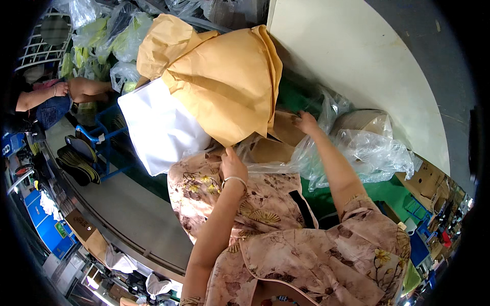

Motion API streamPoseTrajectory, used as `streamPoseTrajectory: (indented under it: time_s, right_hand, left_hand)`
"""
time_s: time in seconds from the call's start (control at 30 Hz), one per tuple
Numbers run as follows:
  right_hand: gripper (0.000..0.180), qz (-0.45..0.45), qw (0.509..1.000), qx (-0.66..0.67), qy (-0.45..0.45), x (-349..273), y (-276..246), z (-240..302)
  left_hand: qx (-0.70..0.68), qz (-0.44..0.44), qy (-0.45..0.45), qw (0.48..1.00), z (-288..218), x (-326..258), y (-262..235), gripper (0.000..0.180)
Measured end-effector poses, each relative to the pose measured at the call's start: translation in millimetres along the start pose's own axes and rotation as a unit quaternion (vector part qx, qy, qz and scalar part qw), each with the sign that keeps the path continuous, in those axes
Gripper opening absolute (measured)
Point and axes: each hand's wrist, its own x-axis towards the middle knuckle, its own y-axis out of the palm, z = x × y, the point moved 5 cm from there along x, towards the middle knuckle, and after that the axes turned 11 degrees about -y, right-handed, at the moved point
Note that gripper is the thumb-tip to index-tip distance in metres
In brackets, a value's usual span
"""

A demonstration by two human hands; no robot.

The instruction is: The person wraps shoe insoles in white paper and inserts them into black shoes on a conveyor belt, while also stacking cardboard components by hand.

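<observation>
A large, creased sheet of brown kraft paper (229, 76) spreads in front of me, apparently several layers thick at its right edge. My left hand (234, 167) pinches its lower corner close to my body. White paper sheets (163, 127) stick out from under its left side. To the right, my right hand (306, 123) is closed beside a brown cardboard surface (288, 128); what its fingertips grip is too small to make out. Clear plastic film (306, 155) hangs around the cardboard and under my right forearm.
A pale tabletop (357, 66) curves along the right. Plastic-wrapped brown goods (365, 122) lie below it. On the left are a blue metal rack (104, 135), striped shoe soles (76, 160) and a grey conveyor (132, 214). Another person's hand (62, 89) rests far left, near bagged yellow-green items (97, 35).
</observation>
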Motion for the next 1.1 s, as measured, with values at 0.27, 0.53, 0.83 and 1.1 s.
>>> streamPoseTrajectory:
  time_s: [0.27, 0.53, 0.83, 1.1]
  right_hand:
    - [0.025, 0.131, 0.974, -0.151, -0.103, 5.2, -4.6, 2.2]
    - [0.022, 0.087, 0.917, -0.312, -0.235, -19.3, -35.4, 71.0]
    - [0.038, 0.082, 0.972, -0.029, -0.216, -60.7, -135.2, 78.3]
    - [0.022, 0.136, 0.964, 0.230, 0.000, -170.7, -239.5, 113.8]
  left_hand:
    - [0.044, -0.021, 0.029, 0.998, -3.1, 1.0, 7.9, 0.032]
    - [0.121, -0.041, 0.078, 0.989, -7.2, -6.3, 22.1, 0.023]
    - [0.104, -0.134, 0.160, 0.972, -13.4, -15.7, 8.1, 0.022]
    - [-0.508, 0.202, 0.088, 0.833, -15.3, -64.8, -33.9, 0.039]
